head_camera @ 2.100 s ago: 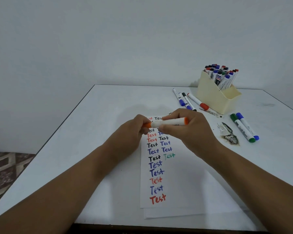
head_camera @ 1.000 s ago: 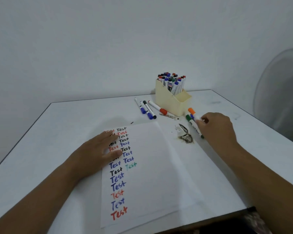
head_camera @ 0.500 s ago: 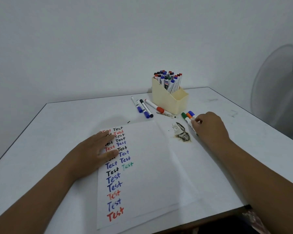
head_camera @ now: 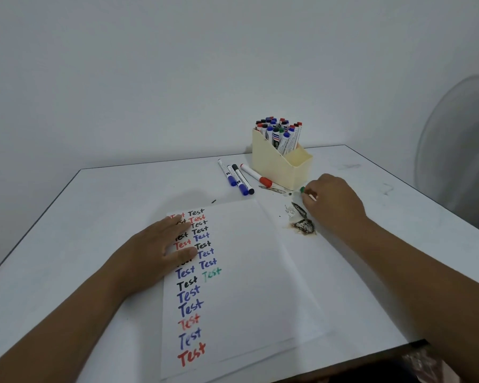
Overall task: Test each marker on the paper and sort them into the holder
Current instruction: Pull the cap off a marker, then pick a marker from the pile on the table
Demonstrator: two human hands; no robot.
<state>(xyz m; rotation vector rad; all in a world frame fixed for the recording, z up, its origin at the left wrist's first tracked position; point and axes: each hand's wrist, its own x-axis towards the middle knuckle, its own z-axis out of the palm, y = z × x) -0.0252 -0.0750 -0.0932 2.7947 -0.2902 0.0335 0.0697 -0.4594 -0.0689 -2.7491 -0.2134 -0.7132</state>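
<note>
My left hand (head_camera: 161, 250) lies flat with straight fingers on the upper left of the white paper (head_camera: 246, 272), which carries two columns of "Test" in red, black, blue and green. To the right of the cream holder (head_camera: 277, 168), my right hand (head_camera: 332, 203) is curled over the markers lying there. It pinches a green-capped marker (head_camera: 302, 190); only the cap and a sliver of white barrel show. The orange and blue markers beside it are hidden under the hand. Several capped markers (head_camera: 280, 131) stand in the holder.
Three loose markers lie left of the holder: a blue one (head_camera: 227, 172), a black one (head_camera: 242, 179) and a red one (head_camera: 256, 175). A dark stain (head_camera: 302, 223) marks the white table (head_camera: 108, 217) right of the paper. A fan (head_camera: 459, 150) stands at the right.
The orange marker went from both hands to the table beside the green and blue ones. My left hand settled flat on the paper; my right hand now closes over the green marker.
</note>
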